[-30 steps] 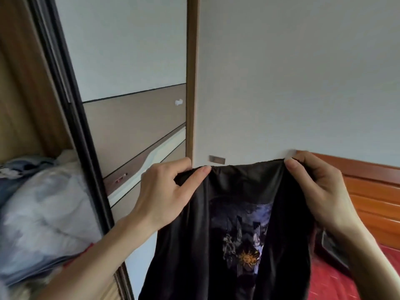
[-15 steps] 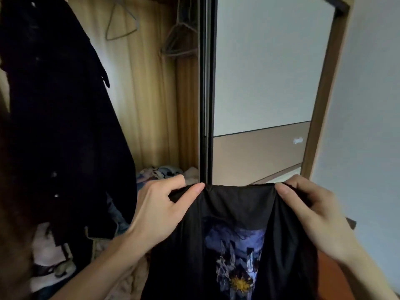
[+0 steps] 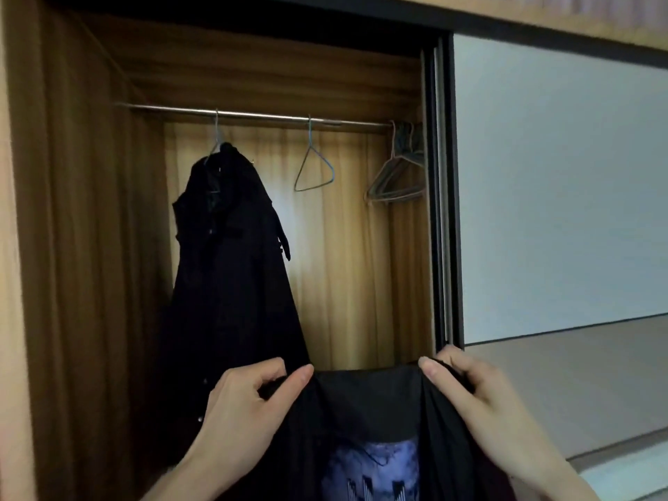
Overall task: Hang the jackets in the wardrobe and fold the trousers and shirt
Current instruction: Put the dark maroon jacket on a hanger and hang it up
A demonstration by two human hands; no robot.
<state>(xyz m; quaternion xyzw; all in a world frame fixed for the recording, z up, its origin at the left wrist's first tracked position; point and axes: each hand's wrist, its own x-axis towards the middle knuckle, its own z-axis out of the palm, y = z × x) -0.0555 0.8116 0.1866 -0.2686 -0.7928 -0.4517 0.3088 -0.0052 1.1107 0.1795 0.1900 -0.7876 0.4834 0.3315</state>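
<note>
Both hands, left (image 3: 238,410) & right (image 3: 480,395), pinch black jacket (image 3: 365,403) collar; wardrobe (image 3: 90,247) open.

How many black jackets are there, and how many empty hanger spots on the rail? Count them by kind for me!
Black jackets: 2, the hanging jacket and the held jacket
Lone empty hangers: 1, the single hanger
Bunches of empty hangers: 1, the hanger bunch, too tangled to count
Total: 4

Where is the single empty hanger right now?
In the head view, the empty hanger hangs mid-rail inside the wardrobe, between the hung dark jacket on its left and the bunched hangers on its right.
</note>
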